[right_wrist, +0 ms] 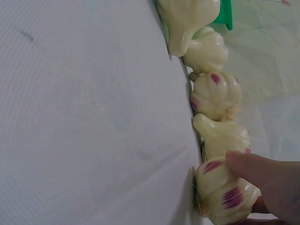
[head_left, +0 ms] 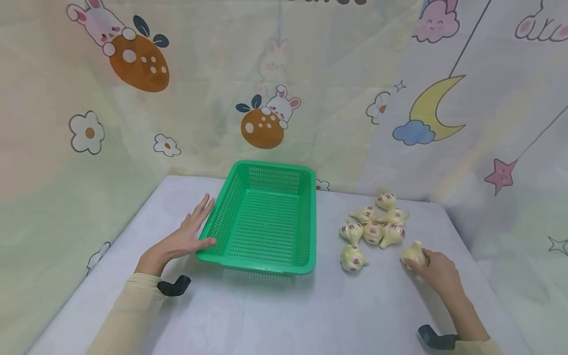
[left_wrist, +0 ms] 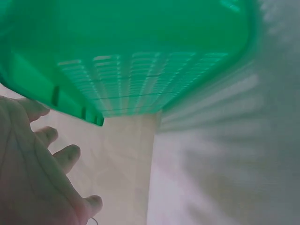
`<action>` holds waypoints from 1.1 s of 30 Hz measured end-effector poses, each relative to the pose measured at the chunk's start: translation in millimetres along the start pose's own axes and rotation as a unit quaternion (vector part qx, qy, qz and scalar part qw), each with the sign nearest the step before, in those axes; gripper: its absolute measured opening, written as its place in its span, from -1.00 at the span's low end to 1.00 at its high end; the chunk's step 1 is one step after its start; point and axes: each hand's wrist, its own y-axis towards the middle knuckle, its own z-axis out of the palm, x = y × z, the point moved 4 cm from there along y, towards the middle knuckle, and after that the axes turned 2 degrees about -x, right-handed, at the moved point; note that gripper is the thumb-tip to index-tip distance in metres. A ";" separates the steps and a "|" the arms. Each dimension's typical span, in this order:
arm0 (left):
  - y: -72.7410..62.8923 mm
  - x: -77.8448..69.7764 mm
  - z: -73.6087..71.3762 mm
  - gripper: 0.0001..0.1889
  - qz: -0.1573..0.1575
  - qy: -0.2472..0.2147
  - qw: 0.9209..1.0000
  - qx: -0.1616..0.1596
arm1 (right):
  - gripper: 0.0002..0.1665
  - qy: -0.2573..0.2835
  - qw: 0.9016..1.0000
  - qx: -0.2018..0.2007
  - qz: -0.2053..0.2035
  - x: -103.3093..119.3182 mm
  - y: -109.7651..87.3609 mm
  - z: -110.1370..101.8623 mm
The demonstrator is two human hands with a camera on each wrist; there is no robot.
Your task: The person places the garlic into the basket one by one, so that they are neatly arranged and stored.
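Observation:
A green perforated plastic basket (head_left: 262, 265) stands on the white-covered table, left of centre in the head view. At its left side my left hand (head_left: 188, 235) has its fingers spread and straight along the rim, the thumb over the near-left corner. In the left wrist view those fingers (left_wrist: 68, 157) extend beside the basket's side. My right hand (head_left: 439, 273) pinches a garlic bulb (head_left: 413, 254) between thumb and fingers at the right of the table. Purple streaks and root hairs show on this bulb in the right wrist view.
Several more garlic bulbs (head_left: 372, 231) lie clustered between the basket and my right hand, one of them (head_left: 352, 259) nearer the front. A cartoon-printed cloth (head_left: 337, 123) hangs behind the table and along its sides.

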 end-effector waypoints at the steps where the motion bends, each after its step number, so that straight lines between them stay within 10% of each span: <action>1: 3.5 1.1 -1.3 0.18 0.001 -0.002 1.000 0.001 | 0.02 -0.001 1.000 0.000 -0.001 0.2 0.1 0.0; 15: 55.7 21.1 -13.3 0.00 -0.021 -0.038 0.998 0.035 | 0.05 -0.005 1.000 0.011 0.008 0.9 0.9 1.5; 33: 83.0 32.5 -4.7 -0.14 -0.030 -0.073 0.995 0.059 | 0.12 0.002 0.999 0.024 0.023 -1.7 3.2 5.1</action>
